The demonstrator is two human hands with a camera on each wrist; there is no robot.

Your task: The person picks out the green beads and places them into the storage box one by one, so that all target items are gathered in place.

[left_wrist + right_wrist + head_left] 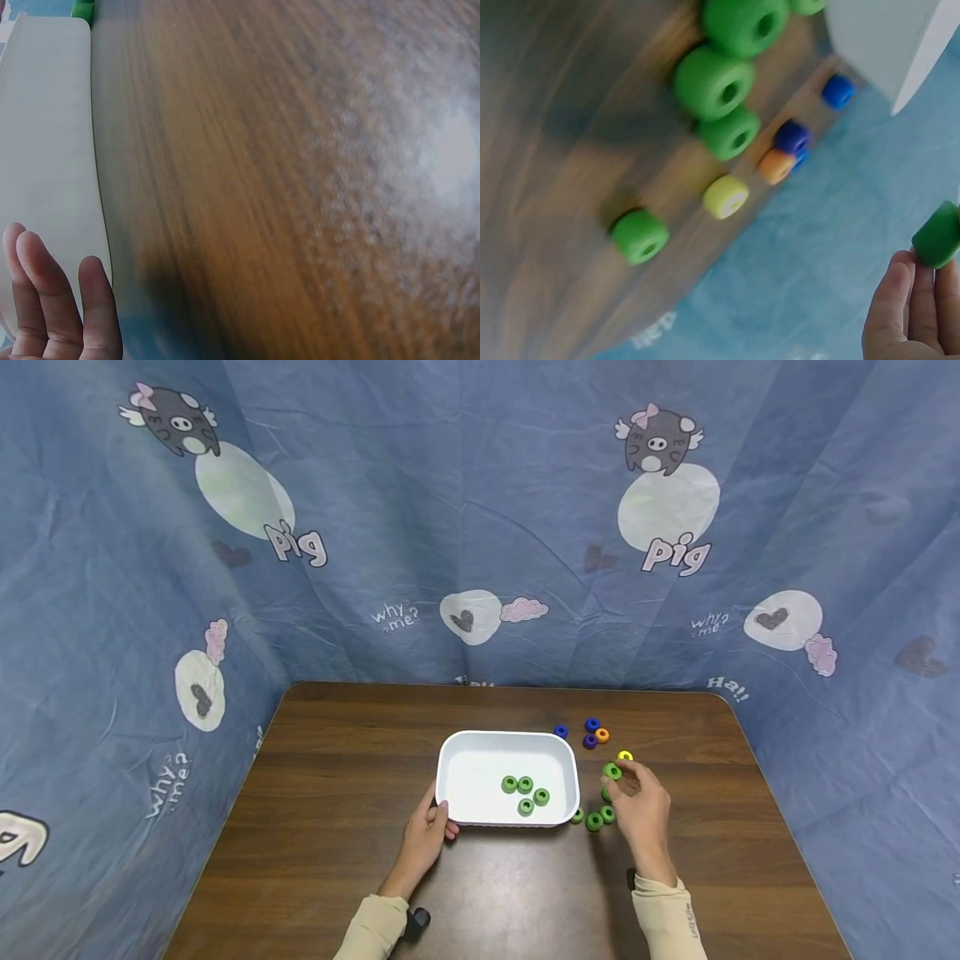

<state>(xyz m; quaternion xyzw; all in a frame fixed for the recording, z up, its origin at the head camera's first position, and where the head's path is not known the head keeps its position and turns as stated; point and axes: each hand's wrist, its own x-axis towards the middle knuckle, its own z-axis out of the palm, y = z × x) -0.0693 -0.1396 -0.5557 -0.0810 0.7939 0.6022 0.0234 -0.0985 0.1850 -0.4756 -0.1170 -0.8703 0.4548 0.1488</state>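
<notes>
A white rectangular tray (472, 768) holds several green ring-shaped beads (526, 785) in its right half. My left hand (425, 839) grips the tray at its near left corner, thumb at the rim; in the left wrist view its fingers (52, 292) lie against the outer side wall. To the right of the tray, my right hand (647, 810) pinches one green bead (936, 236) between thumb and fingertips, held above the table. Loose green beads (594, 822) lie below and left of that hand, some partly hidden by it.
Beyond the tray's far right corner lie blue beads (592, 725), a purple bead (590, 742) and an orange bead (602, 736). A yellow bead (626, 756) sits just past my right fingertips. The brown wooden table (322, 777) ends at a blue printed curtain (420, 527).
</notes>
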